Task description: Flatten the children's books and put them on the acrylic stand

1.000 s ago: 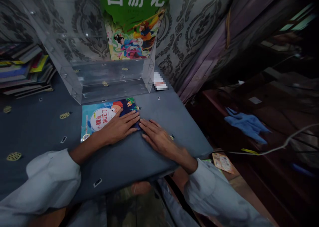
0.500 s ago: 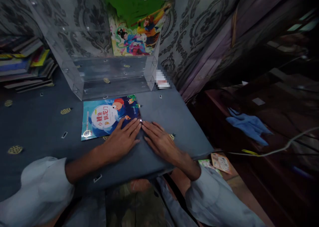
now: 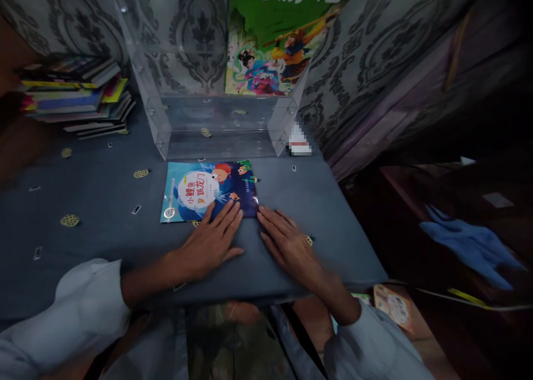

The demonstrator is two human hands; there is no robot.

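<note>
A blue picture book [image 3: 210, 190] with a red-capped fish on its cover lies flat on the grey-blue tablecloth [image 3: 125, 241]. My left hand [image 3: 214, 238] rests with spread fingers on the lower edge of the cover, palm down. Just right of the book's lower right corner, my right hand [image 3: 289, 241] lies flat on the cloth, its fingertips close to that corner. Behind the book stands a clear acrylic rack [image 3: 219, 144], which holds a green book [image 3: 270, 41] upright in its upper part.
A pile of books [image 3: 79, 94] sits at the back left. A small pixelated white item [image 3: 298, 141] is right of the rack. Beyond the table's right edge are a blue cloth [image 3: 470, 244], a cable and an orange booklet [image 3: 393, 306] lower down.
The view has shifted left, so the table items appear further right. My hands have moved apart a little, and the book's lower right corner now shows between them.
</note>
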